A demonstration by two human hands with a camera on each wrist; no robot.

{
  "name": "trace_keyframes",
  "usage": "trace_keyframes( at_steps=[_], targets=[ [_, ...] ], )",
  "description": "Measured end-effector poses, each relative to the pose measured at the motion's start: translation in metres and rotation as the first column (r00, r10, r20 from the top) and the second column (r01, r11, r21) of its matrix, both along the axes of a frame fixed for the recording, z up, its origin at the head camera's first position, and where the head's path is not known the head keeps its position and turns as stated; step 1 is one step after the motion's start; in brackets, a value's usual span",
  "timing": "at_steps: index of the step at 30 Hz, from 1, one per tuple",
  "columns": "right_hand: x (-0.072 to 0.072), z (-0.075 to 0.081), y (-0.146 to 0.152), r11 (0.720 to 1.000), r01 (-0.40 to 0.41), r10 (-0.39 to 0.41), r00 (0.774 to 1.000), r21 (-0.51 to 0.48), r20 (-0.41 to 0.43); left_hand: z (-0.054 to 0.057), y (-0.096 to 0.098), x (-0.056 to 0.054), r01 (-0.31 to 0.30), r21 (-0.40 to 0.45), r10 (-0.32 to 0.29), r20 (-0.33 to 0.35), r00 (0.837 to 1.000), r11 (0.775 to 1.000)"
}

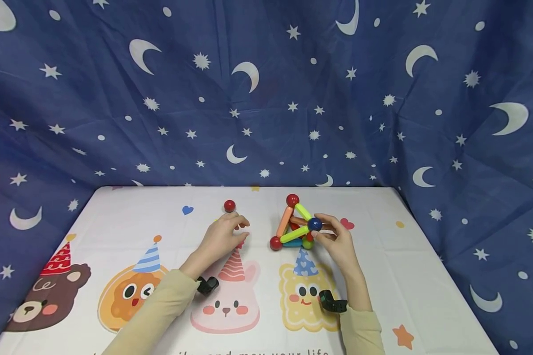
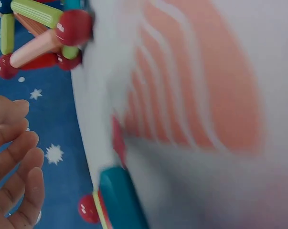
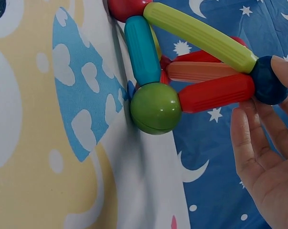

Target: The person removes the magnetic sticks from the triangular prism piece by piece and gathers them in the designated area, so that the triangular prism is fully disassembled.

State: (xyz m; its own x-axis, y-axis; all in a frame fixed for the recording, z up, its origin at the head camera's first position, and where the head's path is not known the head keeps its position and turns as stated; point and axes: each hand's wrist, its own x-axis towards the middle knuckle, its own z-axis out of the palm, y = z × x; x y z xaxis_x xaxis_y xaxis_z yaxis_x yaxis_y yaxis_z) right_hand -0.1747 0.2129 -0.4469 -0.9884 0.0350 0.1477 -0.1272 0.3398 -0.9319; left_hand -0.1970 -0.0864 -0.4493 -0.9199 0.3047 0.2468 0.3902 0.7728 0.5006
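Observation:
A frame of coloured magnetic rods and balls [image 1: 293, 230] stands on the table in front of my right hand [image 1: 341, 242]. That hand pinches the dark blue ball [image 3: 269, 83] at one corner, where a lime rod [image 3: 201, 36] and a red rod [image 3: 218, 93] meet. A green ball [image 3: 155, 109] and a teal rod [image 3: 143, 50] lie low on the frame. To the left, my left hand [image 1: 222, 236] hovers with bent, relaxed fingers and nothing in them. Just beyond it is a loose red ball [image 1: 229, 205]. Loose rods, including a teal rod [image 2: 121, 198], show in the left wrist view.
A white cloth [image 1: 404, 276] with cartoon prints covers the table. Behind it and at both sides hangs a blue curtain [image 1: 275, 133] with moons and stars. Each wrist wears a small black camera [image 1: 208, 286].

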Motion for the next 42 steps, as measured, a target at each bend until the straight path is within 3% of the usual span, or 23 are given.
trace_keyframes(
  at_steps=[6, 10, 13, 17, 20, 23, 28, 33, 36, 42],
  targets=[
    [0.001, 0.001, -0.001, 1.0, 0.005, -0.005, 1.0, -0.006, 0.002, 0.006, 0.023, -0.006, 0.008, 0.117, -0.005, -0.026, 1.0, 0.993],
    [0.001, 0.002, -0.002, 1.0, 0.016, -0.016, 1.0, 0.008, 0.016, 0.006, 0.037, -0.014, -0.001, 0.218, 0.008, -0.03, 1.0, 0.976],
    [-0.002, 0.002, -0.003, 0.999, 0.023, -0.024, 1.0, 0.031, 0.017, 0.005, 0.047, -0.021, -0.021, 0.325, 0.019, 0.011, 1.0, 0.946],
    [-0.008, 0.005, -0.006, 0.998, 0.019, -0.02, 1.0, 0.06, 0.012, 0.003, 0.059, -0.031, -0.037, 0.469, 0.005, 0.07, 0.998, 0.882],
    [-0.015, 0.008, -0.009, 0.997, 0.019, -0.02, 1.0, 0.08, 0.019, 0.001, 0.068, -0.039, -0.034, 0.539, -0.034, 0.116, 0.993, 0.842],
    [-0.022, 0.012, -0.014, 0.995, 0.018, -0.021, 0.999, 0.097, 0.032, 0.001, 0.077, -0.046, -0.027, 0.569, -0.073, 0.153, 0.986, 0.822],
    [-0.032, 0.018, -0.024, 0.991, 0.006, -0.014, 0.998, 0.134, 0.056, 0.004, 0.089, -0.055, 0.038, 0.572, -0.144, 0.142, 0.979, 0.819],
    [-0.042, 0.019, -0.033, 0.987, 0.02, -0.03, 0.998, 0.162, 0.056, 0.007, 0.097, -0.062, 0.097, 0.559, -0.221, 0.158, 0.962, 0.824],
    [-0.046, 0.018, -0.037, 0.989, 0.044, -0.052, 0.997, 0.142, 0.052, 0.008, 0.1, -0.066, 0.1, 0.556, -0.242, 0.188, 0.952, 0.825],
    [-0.048, 0.014, -0.042, 0.993, 0.099, -0.102, 0.993, 0.059, 0.064, 0.006, 0.102, -0.069, 0.097, 0.567, -0.25, 0.2, 0.947, 0.818]
  ],
)
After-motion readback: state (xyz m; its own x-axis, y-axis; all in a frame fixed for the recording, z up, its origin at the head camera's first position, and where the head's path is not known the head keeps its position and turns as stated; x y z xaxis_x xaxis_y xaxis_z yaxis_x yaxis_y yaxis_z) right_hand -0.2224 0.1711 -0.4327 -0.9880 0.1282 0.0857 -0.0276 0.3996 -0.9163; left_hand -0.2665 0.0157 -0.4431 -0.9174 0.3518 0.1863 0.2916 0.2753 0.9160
